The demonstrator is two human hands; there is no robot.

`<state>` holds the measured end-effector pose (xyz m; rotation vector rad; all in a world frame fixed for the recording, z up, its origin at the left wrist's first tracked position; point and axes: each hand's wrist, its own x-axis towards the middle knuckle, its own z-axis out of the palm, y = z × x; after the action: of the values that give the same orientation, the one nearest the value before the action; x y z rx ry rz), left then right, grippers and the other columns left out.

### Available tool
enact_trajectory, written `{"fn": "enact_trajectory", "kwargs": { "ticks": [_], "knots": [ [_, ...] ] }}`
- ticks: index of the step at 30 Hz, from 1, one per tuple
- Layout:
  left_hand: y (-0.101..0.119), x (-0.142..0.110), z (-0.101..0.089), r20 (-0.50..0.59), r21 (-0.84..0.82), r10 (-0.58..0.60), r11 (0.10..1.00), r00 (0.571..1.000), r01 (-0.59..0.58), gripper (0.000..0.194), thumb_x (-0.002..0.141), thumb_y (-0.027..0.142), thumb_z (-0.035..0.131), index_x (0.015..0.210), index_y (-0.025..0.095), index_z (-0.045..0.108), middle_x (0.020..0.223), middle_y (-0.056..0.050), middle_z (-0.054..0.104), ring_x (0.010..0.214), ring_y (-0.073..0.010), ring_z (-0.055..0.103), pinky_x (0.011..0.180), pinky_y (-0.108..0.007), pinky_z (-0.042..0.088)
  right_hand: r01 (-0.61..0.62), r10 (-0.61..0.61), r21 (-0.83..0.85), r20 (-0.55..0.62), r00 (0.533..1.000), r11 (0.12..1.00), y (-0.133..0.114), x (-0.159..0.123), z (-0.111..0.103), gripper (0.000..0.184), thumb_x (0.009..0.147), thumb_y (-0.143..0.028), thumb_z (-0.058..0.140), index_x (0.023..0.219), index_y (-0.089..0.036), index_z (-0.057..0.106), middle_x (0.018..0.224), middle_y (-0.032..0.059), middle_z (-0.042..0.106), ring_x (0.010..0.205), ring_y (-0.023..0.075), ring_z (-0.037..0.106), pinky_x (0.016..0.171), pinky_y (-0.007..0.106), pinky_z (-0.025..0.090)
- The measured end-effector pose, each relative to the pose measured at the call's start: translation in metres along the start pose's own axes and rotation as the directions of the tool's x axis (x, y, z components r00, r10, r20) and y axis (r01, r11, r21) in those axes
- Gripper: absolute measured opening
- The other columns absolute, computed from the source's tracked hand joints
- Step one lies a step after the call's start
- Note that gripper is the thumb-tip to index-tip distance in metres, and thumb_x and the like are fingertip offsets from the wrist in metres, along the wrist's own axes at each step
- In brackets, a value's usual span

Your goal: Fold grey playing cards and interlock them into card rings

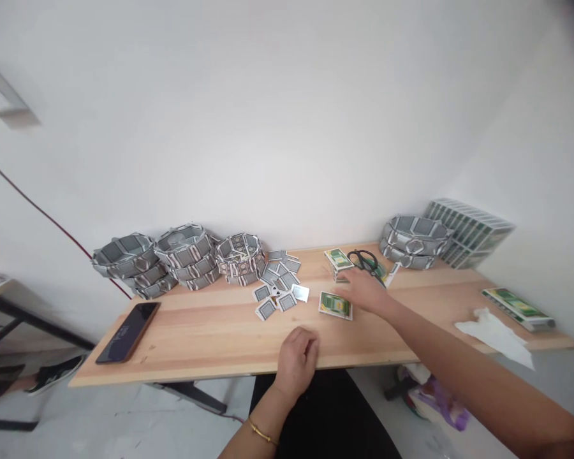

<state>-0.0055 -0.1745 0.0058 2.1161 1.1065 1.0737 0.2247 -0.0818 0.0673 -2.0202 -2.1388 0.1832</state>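
My left hand (297,358) rests at the table's front edge, its fingers curled in with nothing visible in them. My right hand (363,291) reaches over the table with its fingertips apart, between a short stack of green-and-white card boxes (338,258) and one card box lying flat (335,305). The fingertips are close to both; contact is unclear. Black-handled scissors (363,260) lie just behind this hand, over another green piece. Left of the flat box, loose playing cards (280,280) are spread, mostly backs up.
Rings woven from folded cards stand along the wall: stacked rings (124,261), more rings (186,255), a patterned one (242,258) and a right-hand stack (415,242). A phone (128,333) lies left. Wrapped boxes (469,231), a long green box (517,308) and tissue (497,335) are right.
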Motion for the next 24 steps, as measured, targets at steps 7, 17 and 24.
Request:
{"fn": "enact_trajectory", "kwargs": {
  "ticks": [7, 17, 24],
  "knots": [
    [0.0, 0.0, 0.0, 0.003, 0.004, -0.002, 1.0, 1.0, 0.002, 0.014, 0.089, 0.019, 0.044, 0.083, 0.018, 0.056, 0.085, -0.005, 0.06, 0.083, -0.0163, 0.054, 0.077, -0.029, 0.044, 0.057, -0.055, -0.125, 0.02, 0.998, 0.991, 0.025, 0.064, -0.028, 0.073, 0.069, -0.051, 0.066, 0.132, -0.021, 0.045, 0.133, 0.016, 0.049, 0.121, 0.0336, 0.045, 0.097, 0.043, 0.035],
    [-0.004, 0.0, 0.003, -0.013, 0.029, 0.037, 0.999, 0.999, -0.037, 0.014, 0.089, 0.018, 0.044, 0.083, 0.018, 0.057, 0.082, -0.006, 0.059, 0.081, -0.0164, 0.053, 0.075, -0.029, 0.044, 0.36, -0.291, -0.088, 0.427, 0.856, 0.929, 0.032, 0.111, -0.024, 0.115, 0.047, -0.033, 0.079, 0.146, -0.025, 0.021, 0.132, 0.0133, 0.041, 0.111, 0.0309, 0.054, 0.092, 0.037, 0.044],
    [-0.003, 0.0, 0.002, 0.005, 0.021, 0.043, 0.999, 0.999, -0.043, 0.014, 0.089, 0.018, 0.044, 0.084, 0.018, 0.057, 0.083, -0.006, 0.06, 0.082, -0.0168, 0.054, 0.076, -0.029, 0.044, 0.409, -0.409, 0.025, 0.083, 0.909, 0.912, 0.028, 0.099, -0.043, 0.098, 0.059, -0.035, 0.071, 0.143, -0.022, 0.023, 0.127, 0.0132, 0.041, 0.11, 0.0304, 0.052, 0.096, 0.039, 0.041]
  ]
}}
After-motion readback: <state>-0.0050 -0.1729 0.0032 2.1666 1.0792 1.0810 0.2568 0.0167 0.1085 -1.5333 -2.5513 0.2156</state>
